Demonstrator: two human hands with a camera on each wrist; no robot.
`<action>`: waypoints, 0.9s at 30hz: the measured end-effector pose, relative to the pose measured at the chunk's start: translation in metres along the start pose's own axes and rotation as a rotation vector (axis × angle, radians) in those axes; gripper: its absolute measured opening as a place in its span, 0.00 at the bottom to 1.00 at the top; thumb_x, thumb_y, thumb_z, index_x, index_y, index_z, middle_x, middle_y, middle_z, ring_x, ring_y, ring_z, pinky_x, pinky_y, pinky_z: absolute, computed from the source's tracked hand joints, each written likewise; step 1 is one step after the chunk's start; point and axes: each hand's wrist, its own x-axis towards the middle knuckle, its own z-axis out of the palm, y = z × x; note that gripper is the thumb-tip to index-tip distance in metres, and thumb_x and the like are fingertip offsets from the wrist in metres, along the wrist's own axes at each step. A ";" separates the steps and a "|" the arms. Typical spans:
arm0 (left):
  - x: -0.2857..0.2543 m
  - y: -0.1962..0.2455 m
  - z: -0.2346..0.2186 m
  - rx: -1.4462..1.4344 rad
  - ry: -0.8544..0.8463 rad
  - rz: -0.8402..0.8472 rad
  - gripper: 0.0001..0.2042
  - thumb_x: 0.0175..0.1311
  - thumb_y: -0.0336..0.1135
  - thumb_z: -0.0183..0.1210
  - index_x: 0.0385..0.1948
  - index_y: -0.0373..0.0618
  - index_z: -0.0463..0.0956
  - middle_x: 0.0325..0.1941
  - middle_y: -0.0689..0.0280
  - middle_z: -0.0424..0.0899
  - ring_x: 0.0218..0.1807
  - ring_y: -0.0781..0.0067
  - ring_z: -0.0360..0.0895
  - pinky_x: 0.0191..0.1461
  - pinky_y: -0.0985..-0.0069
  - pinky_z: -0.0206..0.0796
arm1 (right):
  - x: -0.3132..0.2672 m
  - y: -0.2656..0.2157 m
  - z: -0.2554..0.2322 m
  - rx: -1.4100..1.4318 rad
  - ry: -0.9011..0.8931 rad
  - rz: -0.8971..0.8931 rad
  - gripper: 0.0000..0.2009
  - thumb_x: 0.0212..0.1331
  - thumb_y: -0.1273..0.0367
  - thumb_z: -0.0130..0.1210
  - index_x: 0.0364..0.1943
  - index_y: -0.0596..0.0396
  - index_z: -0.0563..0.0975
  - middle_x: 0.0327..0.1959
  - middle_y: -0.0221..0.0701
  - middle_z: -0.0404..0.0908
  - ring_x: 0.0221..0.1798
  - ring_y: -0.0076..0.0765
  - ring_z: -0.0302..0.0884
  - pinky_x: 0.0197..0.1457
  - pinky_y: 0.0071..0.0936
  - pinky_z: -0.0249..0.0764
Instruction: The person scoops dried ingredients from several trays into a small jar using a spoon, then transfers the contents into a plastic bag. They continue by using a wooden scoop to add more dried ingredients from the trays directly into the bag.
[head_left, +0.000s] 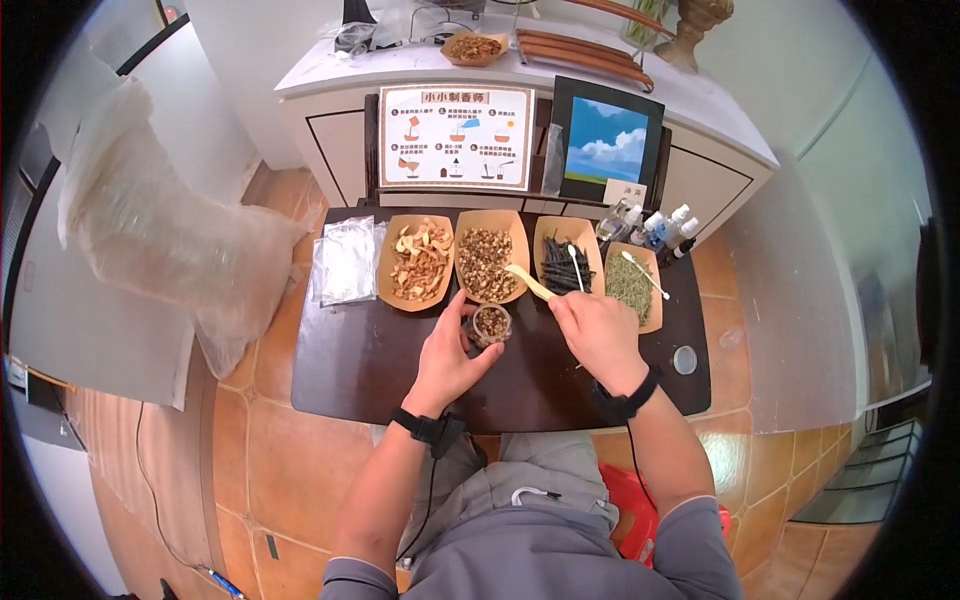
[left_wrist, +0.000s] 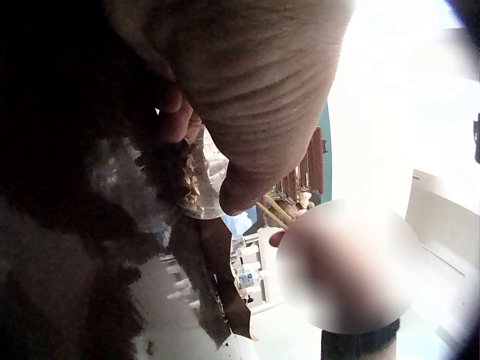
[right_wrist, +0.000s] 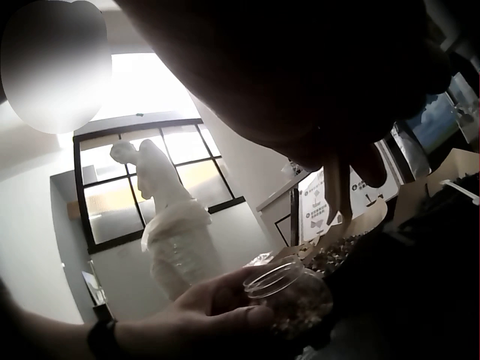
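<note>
A small clear jar (head_left: 491, 325) with brown bits inside stands on the dark table, in front of the second paper tray (head_left: 490, 262) of brown bits. My left hand (head_left: 452, 352) holds the jar between thumb and fingers; in the right wrist view the jar (right_wrist: 289, 298) has no lid on. My right hand (head_left: 602, 335) pinches a pale yellow scoop (head_left: 530, 283), its tip over the right part of that tray. In the left wrist view the left hand (left_wrist: 247, 97) curves round the jar (left_wrist: 201, 180).
Other trays hold pale slices (head_left: 420, 262), dark sticks with a small white spoon (head_left: 575, 265), and green needles (head_left: 630, 285). Silver packets (head_left: 347, 262) lie left. Small bottles (head_left: 660, 228) stand back right, a round clear lid (head_left: 685, 360) front right.
</note>
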 end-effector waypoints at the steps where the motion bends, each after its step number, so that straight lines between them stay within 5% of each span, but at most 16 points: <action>1: 0.000 -0.001 0.000 0.000 -0.002 0.002 0.51 0.55 0.35 0.79 0.81 0.36 0.58 0.59 0.63 0.83 0.34 0.76 0.72 0.42 0.77 0.73 | 0.005 -0.002 0.001 -0.089 -0.036 0.020 0.17 0.75 0.56 0.59 0.30 0.51 0.86 0.22 0.39 0.84 0.27 0.52 0.86 0.30 0.47 0.79; 9: 0.000 -0.002 0.000 -0.008 0.005 0.007 0.51 0.54 0.36 0.80 0.81 0.35 0.58 0.59 0.62 0.83 0.34 0.76 0.73 0.41 0.76 0.74 | 0.025 -0.020 0.008 -0.292 -0.152 -0.004 0.22 0.74 0.55 0.59 0.23 0.51 0.87 0.22 0.39 0.86 0.26 0.51 0.87 0.31 0.47 0.81; 27: 0.001 0.001 0.000 -0.004 -0.007 -0.013 0.51 0.53 0.34 0.80 0.80 0.33 0.58 0.59 0.64 0.84 0.34 0.76 0.73 0.41 0.77 0.74 | 0.029 -0.015 0.044 0.012 -0.153 0.106 0.18 0.72 0.55 0.61 0.30 0.54 0.84 0.25 0.42 0.87 0.31 0.57 0.88 0.35 0.51 0.82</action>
